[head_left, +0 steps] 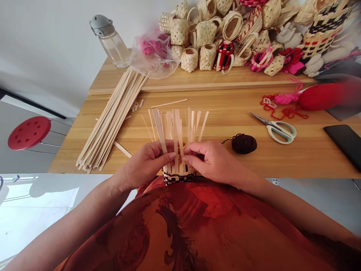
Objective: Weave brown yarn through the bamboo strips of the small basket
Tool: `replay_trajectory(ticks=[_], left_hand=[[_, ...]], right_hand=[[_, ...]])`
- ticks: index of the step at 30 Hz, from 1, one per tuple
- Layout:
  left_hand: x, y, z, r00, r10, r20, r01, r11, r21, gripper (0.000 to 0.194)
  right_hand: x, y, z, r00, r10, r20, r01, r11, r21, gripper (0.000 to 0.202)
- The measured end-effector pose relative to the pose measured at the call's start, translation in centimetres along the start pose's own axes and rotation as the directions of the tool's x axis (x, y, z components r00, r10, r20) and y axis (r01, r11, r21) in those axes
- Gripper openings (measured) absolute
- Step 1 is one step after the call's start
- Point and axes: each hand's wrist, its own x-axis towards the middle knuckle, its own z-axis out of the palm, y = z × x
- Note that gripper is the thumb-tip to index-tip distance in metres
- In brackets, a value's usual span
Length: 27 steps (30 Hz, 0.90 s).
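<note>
A half-woven basket (pixel 178 177) rests at the table's front edge against my clothing, its low wall checked dark and pale. Pale upright wooden strips (pixel 176 126) rise from it and fan out at the top. My left hand (pixel 158 160) is closed on strips at the basket's left side, thumb in front and fingers behind. From the right, my right hand (pixel 207 160) pinches a strip near the middle with thumb and forefinger; its other fingers curl behind. A ball of dark yarn (pixel 244 143) lies to the right of my right hand, with a loose end pointing toward it.
Scissors (pixel 275 127) and a black phone (pixel 345 145) lie on the right. Red yarn (pixel 318 97) is behind them. A bundle of loose strips (pixel 113 120) lies left, below a clear bottle (pixel 111 41). Several small woven baskets (pixel 207 34) crowd the back. A red stool (pixel 29 132) stands beyond the table's left edge.
</note>
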Motion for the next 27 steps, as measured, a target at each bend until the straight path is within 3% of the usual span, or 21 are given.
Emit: replay_trajectory(ticks=[5,8,11,14,19,27], left_hand=[[-0.2,-0.5,-0.1,0.998,-0.030,-0.052,0.029,0.999,-0.018,0.028],[-0.4,-1.1,-0.4,0.996,-0.036,-0.086,0.028,0.996,-0.090,0.029],[-0.5,-1.4,-0.5,0.998,0.026,-0.053,-0.030,0.996,-0.078,0.021],[-0.5,-1.4,-0.6,0.999,0.043,-0.016,-0.044,0.996,-0.078,0.017],[-0.5,-1.2,-0.6,0.999,-0.032,-0.026,0.031,0.998,-0.060,0.024],[-0.5,-0.7,-0.7,1.000,0.011,-0.001,-0.011,0.999,-0.044,0.024]], right_hand=[[-0.5,1.1,-0.4,0.991,0.039,-0.125,-0.029,0.996,0.083,0.020],[-1.0,1.8,-1.0,0.997,0.057,-0.053,-0.057,0.998,-0.008,0.017],[-1.3,2.0,-0.8,0.997,0.075,-0.006,-0.076,0.996,-0.056,0.015],[-1.2,1.6,-0.2,0.993,0.082,-0.081,-0.088,0.993,-0.077,0.015],[-0.4,1.0,0.3,0.978,0.096,-0.186,-0.141,0.958,-0.248,0.021],[1.5,3.1,0.5,0.963,0.240,-0.122,-0.247,0.968,-0.042,0.043]])
